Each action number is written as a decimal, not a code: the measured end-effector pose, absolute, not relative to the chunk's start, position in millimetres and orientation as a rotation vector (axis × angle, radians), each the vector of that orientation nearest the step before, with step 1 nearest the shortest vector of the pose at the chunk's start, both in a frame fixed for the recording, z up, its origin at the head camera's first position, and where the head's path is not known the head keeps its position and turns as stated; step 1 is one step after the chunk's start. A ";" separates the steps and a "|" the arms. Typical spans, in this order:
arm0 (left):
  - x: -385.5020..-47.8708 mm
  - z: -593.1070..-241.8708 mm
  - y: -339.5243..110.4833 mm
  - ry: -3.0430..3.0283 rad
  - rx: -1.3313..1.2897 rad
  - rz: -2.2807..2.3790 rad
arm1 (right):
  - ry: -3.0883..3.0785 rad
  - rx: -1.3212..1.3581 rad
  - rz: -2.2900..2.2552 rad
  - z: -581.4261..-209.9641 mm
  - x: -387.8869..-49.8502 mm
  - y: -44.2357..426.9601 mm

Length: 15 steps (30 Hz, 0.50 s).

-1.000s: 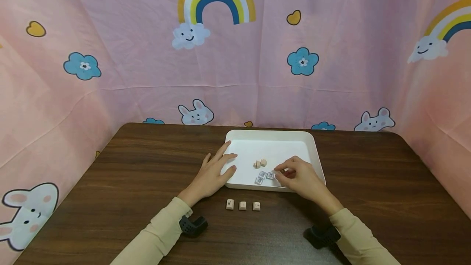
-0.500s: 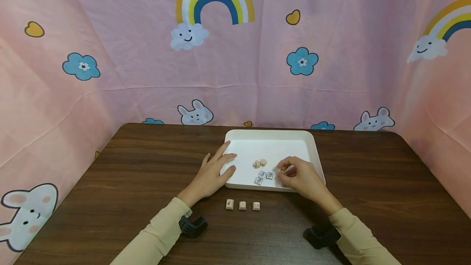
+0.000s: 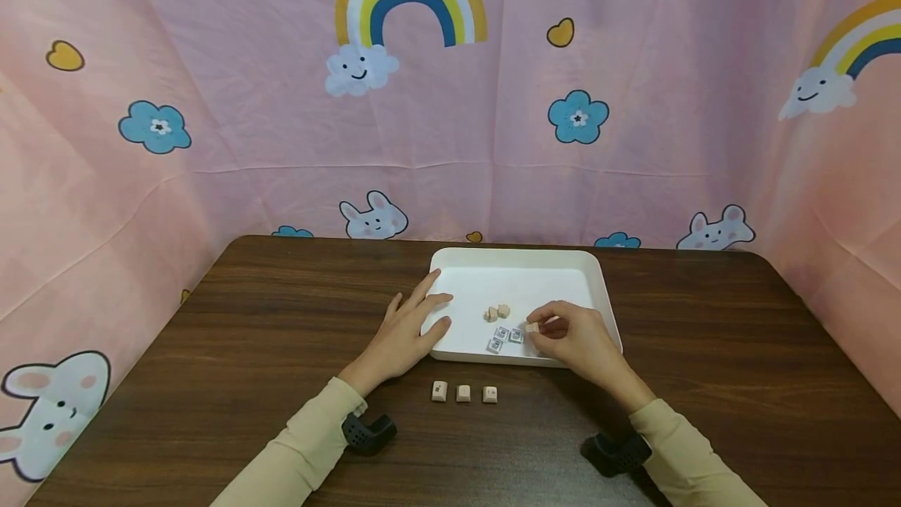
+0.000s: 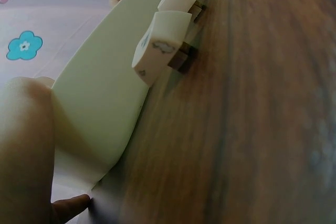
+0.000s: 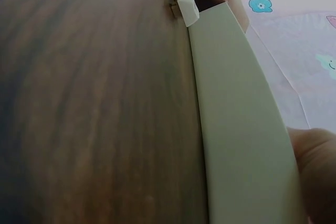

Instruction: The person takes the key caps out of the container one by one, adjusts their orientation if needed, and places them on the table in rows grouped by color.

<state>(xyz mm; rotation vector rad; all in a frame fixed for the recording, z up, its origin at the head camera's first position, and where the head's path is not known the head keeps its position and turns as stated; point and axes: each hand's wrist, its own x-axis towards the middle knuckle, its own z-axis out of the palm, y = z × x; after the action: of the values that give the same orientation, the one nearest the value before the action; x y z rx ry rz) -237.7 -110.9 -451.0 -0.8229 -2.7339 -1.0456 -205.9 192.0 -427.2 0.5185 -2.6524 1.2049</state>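
Note:
In the head view, my left hand (image 3: 401, 335) rests with spread fingers on the left rim of a white tray (image 3: 598, 280). My right hand (image 3: 577, 339) is over the tray's right front part, pinching a small beige keycap (image 3: 533, 328) between thumb and fingertips. Just left of it, several keycaps with dark square markings (image 3: 502, 333) lie in the tray. Behind these is a small group of beige keycaps (image 3: 492, 314). Three keycaps stand in a row on the table before the tray, the leftmost keycap (image 4: 160, 45) closest in the left wrist view.
The dark wooden table (image 3: 281, 319) spreads around the tray on all sides. A pink patterned cloth (image 3: 281, 116) hangs behind it and at both sides. In the right wrist view, the tray's front wall (image 5: 247, 119) hides the tray's inside.
The beige keycap in my right hand has been turned between the fingertips and now shows more plainly. My left hand, the tray and the row of keycaps stay put.

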 end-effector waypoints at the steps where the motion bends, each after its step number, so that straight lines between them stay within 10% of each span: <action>1: -237.8 -451.1 -110.7 -2.733 -0.822 -1.044 | -2.654 0.515 1.212 -427.4 -206.1 191.7; 15: -237.7 -451.4 -110.4 -2.734 -0.824 -1.046 | -2.646 0.613 1.177 -428.1 -204.8 191.1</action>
<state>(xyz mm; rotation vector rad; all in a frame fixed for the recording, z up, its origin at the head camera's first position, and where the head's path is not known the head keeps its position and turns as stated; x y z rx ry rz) -237.7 -110.4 -451.4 -0.8238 -2.7339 -1.0458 -204.8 191.1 -428.1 0.6128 -2.6455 1.1771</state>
